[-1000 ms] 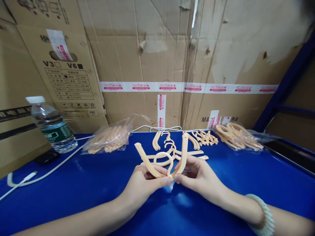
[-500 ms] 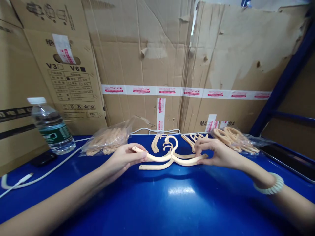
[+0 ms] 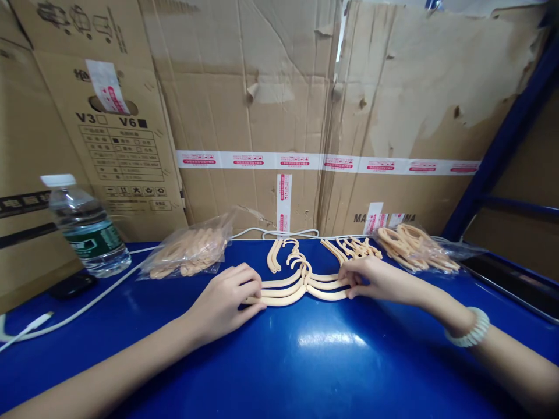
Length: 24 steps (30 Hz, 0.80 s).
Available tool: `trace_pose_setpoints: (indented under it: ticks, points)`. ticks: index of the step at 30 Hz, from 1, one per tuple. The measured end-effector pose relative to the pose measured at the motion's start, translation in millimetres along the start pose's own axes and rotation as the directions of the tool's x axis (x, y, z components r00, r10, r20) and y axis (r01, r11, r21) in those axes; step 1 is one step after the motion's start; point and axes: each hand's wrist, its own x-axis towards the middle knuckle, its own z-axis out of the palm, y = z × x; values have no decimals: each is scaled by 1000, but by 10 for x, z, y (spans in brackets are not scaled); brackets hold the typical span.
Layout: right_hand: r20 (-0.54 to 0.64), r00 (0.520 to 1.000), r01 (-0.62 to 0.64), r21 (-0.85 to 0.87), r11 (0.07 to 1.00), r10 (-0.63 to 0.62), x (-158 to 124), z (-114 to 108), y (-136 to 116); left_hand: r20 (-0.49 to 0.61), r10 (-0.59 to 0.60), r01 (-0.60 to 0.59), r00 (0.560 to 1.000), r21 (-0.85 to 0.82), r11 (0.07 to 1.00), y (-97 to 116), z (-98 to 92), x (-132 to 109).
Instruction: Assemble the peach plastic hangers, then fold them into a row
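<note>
Several beige plastic clothes hangers lie in a row on the blue tabletop (image 3: 279, 361), hooks pointing to the back. My left hand (image 3: 229, 297) has its thumb and fingers closed around the left end of the nearest hanger (image 3: 283, 300). At the opposite end, my right hand (image 3: 369, 278) pinches the same hanger's right arm; its fingertips partly cover the ends of the hangers behind. Beyond the row are loose curved hanger arms (image 3: 273, 256), and more loose beige hanger pieces (image 3: 358, 247) lie just behind my right hand.
Clear bags of beige pieces lie at the back left (image 3: 187, 253) and back right (image 3: 414, 247). A water bottle (image 3: 89, 233), a black object (image 3: 72, 285) and a white cable (image 3: 109, 291) are at left, a dark flat device (image 3: 515, 285) at right. Cardboard (image 3: 244, 116) stands behind.
Both hands have lowered the front hanger from above the others onto the table, in line with the row. My left hand has come nearer and turned palm-down.
</note>
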Motion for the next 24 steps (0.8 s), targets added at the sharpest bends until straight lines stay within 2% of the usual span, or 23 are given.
trace_pose_setpoints:
  ticks: [3, 7, 14, 20, 24]
  points:
    - [-30, 999, -16, -39, 999, 14, -6, 13, -25, -2, -32, 32, 999, 19, 999, -11, 13, 0]
    - [-29, 999, -19, -83, 996, 17, -14, 34, -49, 11, -54, 55, 998, -46, 997, -10, 29, -6]
    - [-32, 999, -9, -107, 994, 6, -14, 45, -111, 107, -35, 46, 994, -99, 994, 4, 38, 3]
    - [-10, 1000, -15, -87, 996, 14, -22, 49, -150, 107, -24, 33, 994, -88, 996, 39, -22, 12]
    - [-34, 999, -11, -91, 996, 8, -10, 82, -125, 60, -23, 28, 998, -90, 996, 6, -24, 19]
